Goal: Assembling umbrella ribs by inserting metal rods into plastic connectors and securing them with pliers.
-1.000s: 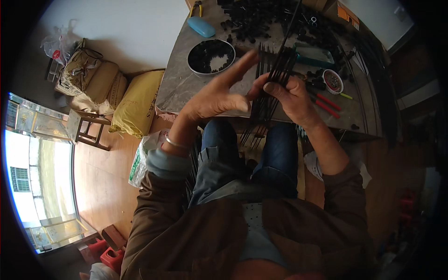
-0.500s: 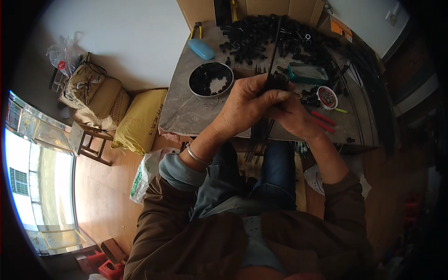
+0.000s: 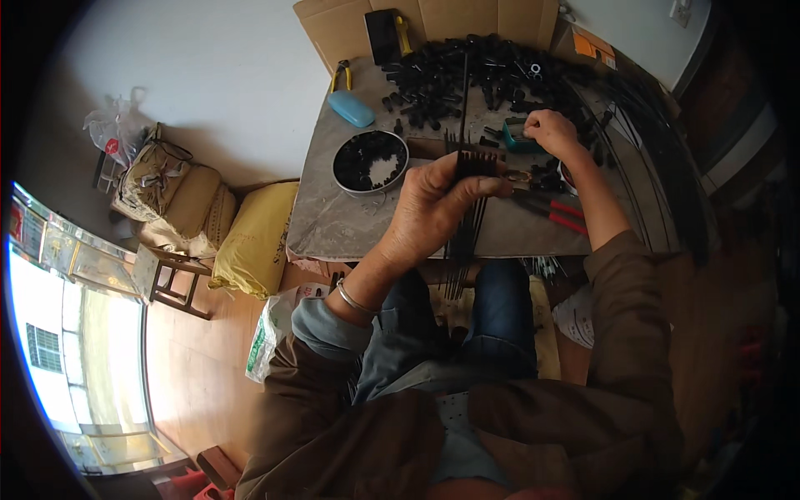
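My left hand (image 3: 433,200) is closed around a black ribbed piece (image 3: 477,164), with ridges showing above the thumb. A long thin black rod (image 3: 464,92) rises behind it, and several thin black rods (image 3: 458,250) stand around and below the hand; whether they join the ribbed piece I cannot tell. A small brassy metal loop (image 3: 519,176) shows just right of the left fingertips. My right hand (image 3: 552,133) is at the right end of a teal box (image 3: 517,137), its fingers drawn together. Whatever they pinch is hidden.
A round tin (image 3: 335,171) of small black pieces stands at left, near a blue case (image 3: 351,108) and yellow-handled pliers (image 3: 342,75). Black tubular parts (image 3: 450,71) are heaped at the back. Red-handled pliers (image 3: 567,218) lie at right, by a partly hidden white tub.
My right hand has left the ribbed piece and moved up and right to the teal box. The left hand still holds the piece. The whole view has shifted slightly.
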A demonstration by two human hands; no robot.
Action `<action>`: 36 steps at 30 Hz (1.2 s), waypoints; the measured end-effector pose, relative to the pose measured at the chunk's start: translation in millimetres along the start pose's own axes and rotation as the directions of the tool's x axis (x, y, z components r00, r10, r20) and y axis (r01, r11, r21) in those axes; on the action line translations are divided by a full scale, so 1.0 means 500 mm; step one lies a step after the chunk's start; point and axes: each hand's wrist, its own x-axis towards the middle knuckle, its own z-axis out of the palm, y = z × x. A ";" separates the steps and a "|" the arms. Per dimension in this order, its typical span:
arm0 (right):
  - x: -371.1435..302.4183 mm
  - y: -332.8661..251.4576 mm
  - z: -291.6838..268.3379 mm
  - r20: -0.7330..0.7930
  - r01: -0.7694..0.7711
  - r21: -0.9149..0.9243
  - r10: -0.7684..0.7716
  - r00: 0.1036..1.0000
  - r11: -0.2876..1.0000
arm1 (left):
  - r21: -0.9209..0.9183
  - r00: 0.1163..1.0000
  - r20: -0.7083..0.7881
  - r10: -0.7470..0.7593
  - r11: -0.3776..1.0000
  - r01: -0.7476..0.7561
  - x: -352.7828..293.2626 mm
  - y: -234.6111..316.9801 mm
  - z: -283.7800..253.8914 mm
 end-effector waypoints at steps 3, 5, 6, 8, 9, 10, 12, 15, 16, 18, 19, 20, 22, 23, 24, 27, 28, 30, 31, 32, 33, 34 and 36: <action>0.009 -0.010 0.001 -0.073 0.147 -0.170 -0.161 0.984 0.974 | -0.035 1.000 -0.011 0.003 0.999 -0.004 0.002 -0.004 -0.009; 0.010 -0.003 -0.004 -0.142 0.184 -0.214 -0.217 0.966 0.959 | -0.068 1.000 -0.024 0.011 0.998 -0.012 0.003 -0.006 -0.012; 0.010 0.006 -0.009 -0.156 0.204 -0.212 -0.239 0.958 0.956 | -0.065 1.000 -0.024 0.019 0.998 -0.021 0.005 -0.007 -0.011; 0.011 0.024 -0.017 -0.190 0.225 -0.242 -0.273 0.943 0.944 | -0.063 0.999 -0.027 0.030 0.998 -0.032 0.008 -0.006 -0.010; 0.011 0.021 -0.021 -0.226 0.240 -0.270 -0.303 0.926 0.933 | -0.048 0.999 -0.020 0.032 0.998 -0.033 0.008 -0.005 -0.010; 0.011 0.018 -0.025 -0.225 0.244 -0.272 -0.308 0.924 0.931 | -0.034 0.999 -0.011 0.035 0.999 -0.035 0.009 -0.004 -0.010; 0.006 0.007 -0.045 -0.522 0.310 -0.161 -0.347 0.779 0.937 | -0.051 0.999 -0.013 0.041 0.998 -0.041 0.010 -0.007 -0.008; -0.038 -0.082 -0.106 -0.418 0.362 0.563 -0.122 0.900 0.743 | -0.066 0.999 -0.018 0.026 0.997 -0.027 0.009 -0.003 -0.008; -0.071 -0.131 -0.148 -0.368 0.357 0.704 -0.114 0.923 0.614 | -0.073 1.000 -0.016 0.006 0.997 -0.007 0.010 0.000 -0.006; -0.128 -0.226 -0.215 -0.543 0.667 0.599 -0.388 0.745 0.442 | -0.043 1.000 -0.024 0.001 0.999 -0.002 0.007 0.002 -0.005; -0.152 -0.266 -0.248 -0.574 0.748 0.544 -0.481 0.663 0.380 | -0.071 1.000 -0.023 -0.009 0.997 0.007 0.005 -0.001 -0.004; -0.171 -0.298 -0.273 -0.598 0.816 0.484 -0.562 0.571 0.315 | -0.103 1.000 -0.016 -0.019 0.995 0.018 0.007 -0.008 -0.001; -0.197 -0.348 -0.299 -0.604 0.893 0.353 -0.662 0.444 0.277 | -0.088 1.000 -0.014 0.001 0.996 -0.002 0.009 -0.008 0.003; -0.198 -0.359 -0.308 -0.542 0.931 0.177 -0.759 0.362 0.318 | -0.078 1.000 -0.016 -0.008 0.997 0.007 0.010 -0.006 0.004; -0.207 -0.372 -0.303 -0.475 0.923 0.053 -0.803 0.360 0.382 | -0.069 1.000 -0.020 -0.022 0.997 0.020 0.006 -0.004 0.005; -0.225 -0.387 -0.292 -0.397 0.886 0.026 -0.809 0.434 0.463 | -0.091 0.999 -0.030 -0.036 0.995 0.033 0.005 -0.007 0.000; -0.225 -0.385 -0.300 -0.396 0.891 -0.073 -0.833 0.387 0.449 | -0.095 0.999 -0.032 -0.037 0.995 0.034 0.006 -0.005 0.000; -0.209 -0.386 -0.291 -0.502 0.925 -0.038 -0.808 0.309 0.378 | -0.033 0.999 -0.009 -0.053 0.998 0.053 0.010 0.001 0.001; -0.211 -0.384 -0.286 -0.500 0.924 -0.037 -0.808 0.312 0.380 | -0.036 0.998 -0.009 -0.054 0.998 0.054 0.011 0.003 0.001; -0.213 -0.384 -0.282 -0.472 0.907 0.041 -0.792 0.388 0.420 | -0.065 0.998 -0.010 -0.060 0.996 0.059 0.011 0.005 0.001; -0.214 -0.383 -0.279 -0.439 0.881 0.114 -0.772 0.459 0.459 | -0.094 0.998 -0.011 -0.063 0.994 0.062 0.012 0.007 0.000; -0.210 -0.382 -0.273 -0.439 0.882 0.112 -0.773 0.457 0.458 | -0.094 0.998 -0.010 -0.061 0.994 0.060 0.011 0.005 0.000; -0.198 -0.381 -0.266 -0.542 0.872 0.262 -0.685 0.487 0.413 | -0.064 1.000 -0.006 -0.012 0.998 0.012 0.013 -0.003 0.000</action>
